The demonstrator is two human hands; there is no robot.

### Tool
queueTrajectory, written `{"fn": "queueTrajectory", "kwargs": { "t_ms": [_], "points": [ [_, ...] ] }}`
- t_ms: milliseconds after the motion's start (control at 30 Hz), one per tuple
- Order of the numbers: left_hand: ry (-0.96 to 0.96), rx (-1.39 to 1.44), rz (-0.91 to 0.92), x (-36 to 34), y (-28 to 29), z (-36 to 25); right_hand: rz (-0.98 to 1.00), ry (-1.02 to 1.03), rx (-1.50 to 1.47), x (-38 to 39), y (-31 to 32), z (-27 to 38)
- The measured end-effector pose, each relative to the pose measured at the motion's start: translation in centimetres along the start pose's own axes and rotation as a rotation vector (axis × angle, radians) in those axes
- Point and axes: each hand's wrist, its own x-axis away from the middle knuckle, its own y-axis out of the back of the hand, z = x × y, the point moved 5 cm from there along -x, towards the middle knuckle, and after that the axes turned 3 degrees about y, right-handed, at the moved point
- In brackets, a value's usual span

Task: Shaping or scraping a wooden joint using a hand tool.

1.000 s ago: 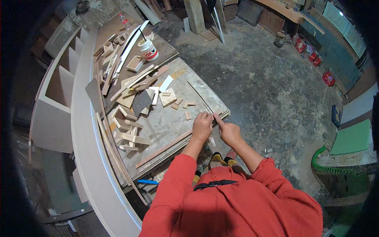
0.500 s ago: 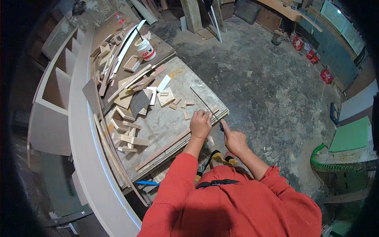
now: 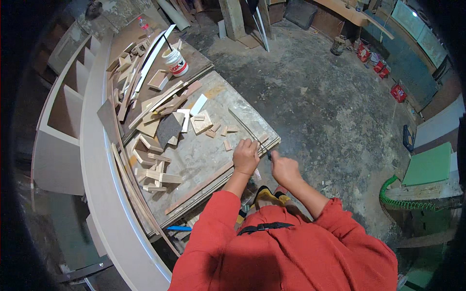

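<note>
My right hand (image 3: 285, 170) is closed round the dark handle of a handsaw (image 3: 247, 128), just off the table's near right corner. Its long thin blade slants away to the left over the tabletop and crosses a narrow wooden strip (image 3: 204, 187). Along the table's near edge lies this strip, and my left hand (image 3: 246, 157) grips it right beside the blade, fingers curled over it. Several small wood offcuts (image 3: 227, 144) lie just beyond my left hand. How deep the blade sits in the wood is too small to tell.
The worktable (image 3: 194, 160) carries joined wooden pieces (image 3: 162, 177), scrap boards and a white tub (image 3: 175, 63) with a stick in it. A long curved panel (image 3: 99, 160) flanks it on the left. On the right are a green coiled hose (image 3: 407, 204) and red containers (image 3: 399, 93) along the wall.
My right hand has pushed the saw slightly forward and left, nearer the table edge. My left hand stays on the strip. The whole view has shifted a little.
</note>
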Motion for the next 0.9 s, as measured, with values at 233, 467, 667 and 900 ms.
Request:
{"fn": "queueTrajectory", "kwargs": {
  "t_ms": [233,467,667,900],
  "points": [
    [0.026,-0.009,-0.026,-0.2,0.3,0.0,0.010,0.003,-0.011,-0.5,0.3,0.0],
    [-0.028,-0.006,0.016,-0.5,0.5,-0.4,-0.068,0.010,-0.059,-2.9,-0.4,0.7],
    [0.010,-0.031,0.030,-0.3,0.6,0.1,-0.032,0.042,-0.068,-3.8,-0.1,1.1],
    [-0.005,-0.069,0.051,-1.1,0.1,-0.2,-0.019,-0.005,-0.115,-4.0,-0.5,1.0]
  ]
}}
